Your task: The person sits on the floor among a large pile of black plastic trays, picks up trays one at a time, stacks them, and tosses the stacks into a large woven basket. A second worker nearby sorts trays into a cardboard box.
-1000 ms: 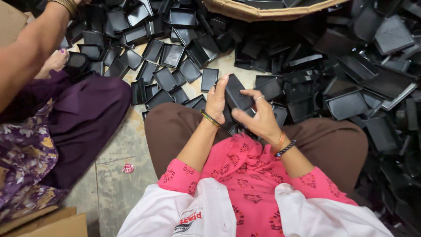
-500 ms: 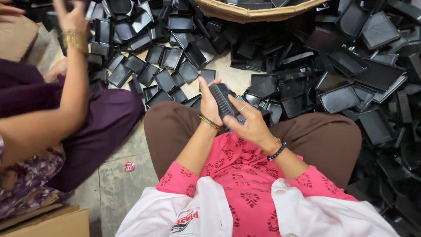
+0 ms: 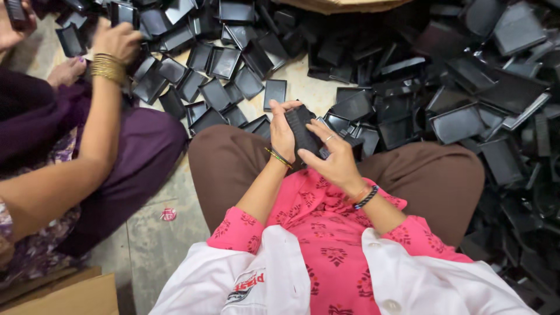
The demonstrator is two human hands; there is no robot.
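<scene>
Reaching into the heap at far left, co-worker's hand [image 3: 116, 39] with gold bangles now lowered onto the black trays [image 3: 192, 76], where half a second ago raised higher with a piece lifted

Sitting on the floor [image 3: 146, 245] beside purple-clad legs, brown trousers [image 3: 233, 157] drawn up, pink tunic and white coat below

Gripping the near left edge of one black tray [image 3: 302, 129], left hand [image 3: 282, 133] closed on it with thumb over the top; held above the lap, just before the heap, clear of the floor

Turned since a second ago: then lying flatter and pointing up-right, now standing more on edge and swung toward upright, suggesting an inspection turn in progress rather than a put-down

Running from the near lap end up and slightly left toward the heap, long axis close to vertical in the view, narrow face to the camera

Pressing the right side of the same tray, right hand [image 3: 333, 160] closed round it, ringed finger laid along the edge, beaded bracelet at the wrist

Spreading rightward, heaped dark trays [image 3: 466, 116] lying at all angles
</scene>
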